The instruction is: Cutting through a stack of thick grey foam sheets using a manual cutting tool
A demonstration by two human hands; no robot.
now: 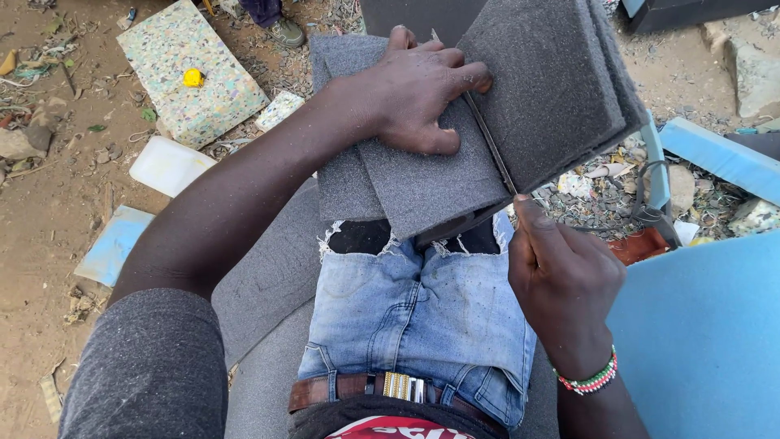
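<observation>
Left hand: your left hand (pixel 422 93) lies nearly flat, fingers spread a little, pressing on the grey foam sheet (pixel 422 183).
Right hand: your right hand (pixel 561 276) is closed around a thin blade (pixel 490 145), which runs up the cut line just beside your left fingertips.
Foam: it rests on your lap, under both hands; the right part stands lifted.
Ground: sandy earth with foam scraps, far left of your left hand.
Pose: left arm reaches forward; right wrist bent inward.
</observation>
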